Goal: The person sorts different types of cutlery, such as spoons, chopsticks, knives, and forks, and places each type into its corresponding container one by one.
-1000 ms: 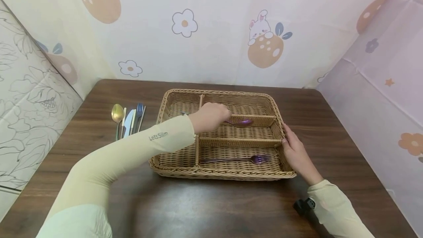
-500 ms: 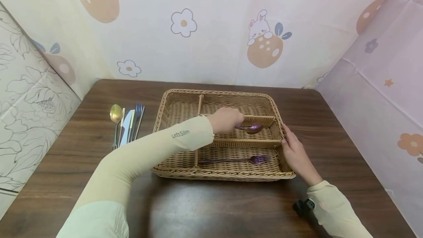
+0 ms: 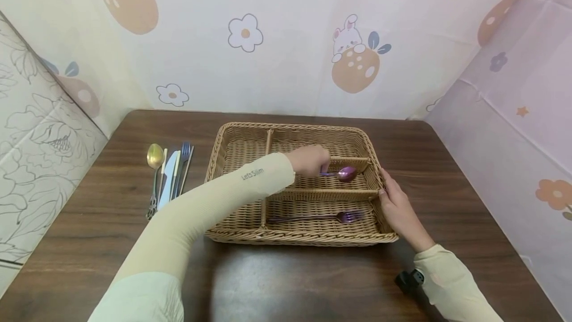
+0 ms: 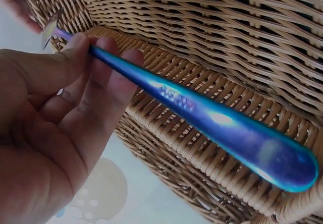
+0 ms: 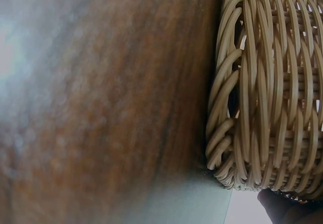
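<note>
My left hand (image 3: pixel 310 160) pinches a purple spoon (image 3: pixel 346 174) by its handle over the middle right compartment of the wicker basket (image 3: pixel 313 236). Close up in the left wrist view, thumb and fingers hold the shiny blue-purple handle (image 4: pixel 202 108), whose broad end points away from the bowl. The right hand (image 3: pixel 399 207) grips the basket's right rim, thumb toward the inside. In the right wrist view, a dark bit of that hand (image 5: pixel 285 206) shows under the woven wall (image 5: pixel 262 93). A purple fork (image 3: pixel 346 217) lies in the front right compartment.
Left of the basket, a gold-bowled spoon (image 3: pixel 155 156), a knife (image 3: pixel 168 178), a blue fork (image 3: pixel 185 152) and other slim-handled pieces lie side by side on the dark wooden table (image 3: pixel 250 282). A patterned cloth wall (image 3: pixel 286 73) stands behind the table.
The left hand has moved right with the purple spoon, whose bowl now sits nearer the basket's right side. The right hand stays on the rim.
</note>
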Available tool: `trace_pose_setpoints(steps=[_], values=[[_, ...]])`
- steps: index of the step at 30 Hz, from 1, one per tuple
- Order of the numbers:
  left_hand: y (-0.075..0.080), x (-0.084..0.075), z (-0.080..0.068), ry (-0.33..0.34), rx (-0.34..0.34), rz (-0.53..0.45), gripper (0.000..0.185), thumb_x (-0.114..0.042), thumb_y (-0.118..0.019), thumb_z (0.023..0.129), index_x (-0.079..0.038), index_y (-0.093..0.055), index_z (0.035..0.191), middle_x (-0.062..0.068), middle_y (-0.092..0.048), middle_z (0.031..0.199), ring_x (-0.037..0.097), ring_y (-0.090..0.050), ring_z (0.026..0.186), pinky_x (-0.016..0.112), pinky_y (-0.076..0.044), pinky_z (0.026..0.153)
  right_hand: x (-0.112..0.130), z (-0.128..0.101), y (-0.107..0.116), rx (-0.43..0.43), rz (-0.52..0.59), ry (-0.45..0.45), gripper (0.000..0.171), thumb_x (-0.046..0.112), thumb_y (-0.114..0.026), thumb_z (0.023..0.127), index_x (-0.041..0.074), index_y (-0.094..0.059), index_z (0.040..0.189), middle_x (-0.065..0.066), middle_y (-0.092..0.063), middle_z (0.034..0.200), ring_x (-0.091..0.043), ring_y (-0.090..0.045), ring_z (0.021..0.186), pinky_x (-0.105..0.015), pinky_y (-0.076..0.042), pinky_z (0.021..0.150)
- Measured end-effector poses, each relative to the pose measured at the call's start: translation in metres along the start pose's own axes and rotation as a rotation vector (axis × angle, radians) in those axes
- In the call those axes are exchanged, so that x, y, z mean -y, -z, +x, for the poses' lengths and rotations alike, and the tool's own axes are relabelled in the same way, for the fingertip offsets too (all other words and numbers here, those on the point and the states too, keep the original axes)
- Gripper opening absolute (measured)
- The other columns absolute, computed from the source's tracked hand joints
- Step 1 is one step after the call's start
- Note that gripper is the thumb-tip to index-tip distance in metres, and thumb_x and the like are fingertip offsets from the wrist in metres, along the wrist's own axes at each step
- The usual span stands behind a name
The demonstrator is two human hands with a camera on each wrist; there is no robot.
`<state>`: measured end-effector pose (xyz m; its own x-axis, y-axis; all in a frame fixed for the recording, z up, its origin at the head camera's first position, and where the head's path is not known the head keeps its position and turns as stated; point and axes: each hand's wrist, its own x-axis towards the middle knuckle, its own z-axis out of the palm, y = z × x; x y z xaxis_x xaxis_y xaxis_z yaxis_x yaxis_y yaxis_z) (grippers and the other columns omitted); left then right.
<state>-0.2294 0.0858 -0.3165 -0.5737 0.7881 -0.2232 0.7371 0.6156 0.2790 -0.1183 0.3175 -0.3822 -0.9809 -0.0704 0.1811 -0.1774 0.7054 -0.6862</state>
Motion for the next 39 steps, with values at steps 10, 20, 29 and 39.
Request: trace_pose_setpoints(steps=[10, 20, 29, 39], values=[[-0.005, 0.004, 0.012, 0.014, 0.044, -0.087, 0.034, 0.014, -0.051, 0.083, -0.005, -0.072, 0.1, 0.0, -0.065, 0.104, 0.011, -0.058, 0.089, 0.02, -0.048, 0.079, 0.003, -0.001, -0.001, 0.004, -0.005, 0.007, 0.051, -0.002, -0.035, 0.097, -0.009, -0.02, 0.146, -0.036, -0.027, 0.143, -0.052, -0.026, 0.13, -0.063, -0.022, 0.103], [-0.009, 0.003, 0.017, 0.042, 0.082, -0.154, 0.03, 0.011, -0.059, 0.084, -0.005, -0.069, 0.108, 0.004, -0.065, 0.113, 0.015, -0.06, 0.101, 0.019, -0.048, 0.081, 0.006, -0.002, 0.001, 0.002, -0.014, -0.003, 0.051, -0.003, -0.037, 0.097, -0.009, -0.021, 0.146, -0.035, -0.027, 0.144, -0.05, -0.025, 0.132, -0.061, -0.022, 0.105], [-0.006, 0.002, 0.02, 0.053, 0.09, -0.155, 0.023, 0.011, -0.059, 0.084, -0.004, -0.07, 0.096, 0.001, -0.064, 0.098, 0.011, -0.058, 0.083, 0.018, -0.048, 0.074, 0.004, -0.003, 0.001, 0.015, -0.019, -0.017, 0.051, -0.001, -0.035, 0.098, -0.008, -0.019, 0.147, -0.035, -0.025, 0.145, -0.051, -0.024, 0.132, -0.062, -0.022, 0.104], [-0.006, 0.005, 0.022, 0.093, 0.157, -0.138, 0.022, 0.004, -0.063, 0.088, -0.008, -0.071, 0.104, 0.003, -0.063, 0.115, 0.014, -0.058, 0.092, 0.024, -0.049, 0.075, 0.002, -0.002, 0.0, 0.023, -0.01, -0.032, 0.052, 0.0, -0.034, 0.099, -0.006, -0.017, 0.148, -0.035, -0.025, 0.145, -0.051, -0.024, 0.132, -0.063, -0.023, 0.103]])
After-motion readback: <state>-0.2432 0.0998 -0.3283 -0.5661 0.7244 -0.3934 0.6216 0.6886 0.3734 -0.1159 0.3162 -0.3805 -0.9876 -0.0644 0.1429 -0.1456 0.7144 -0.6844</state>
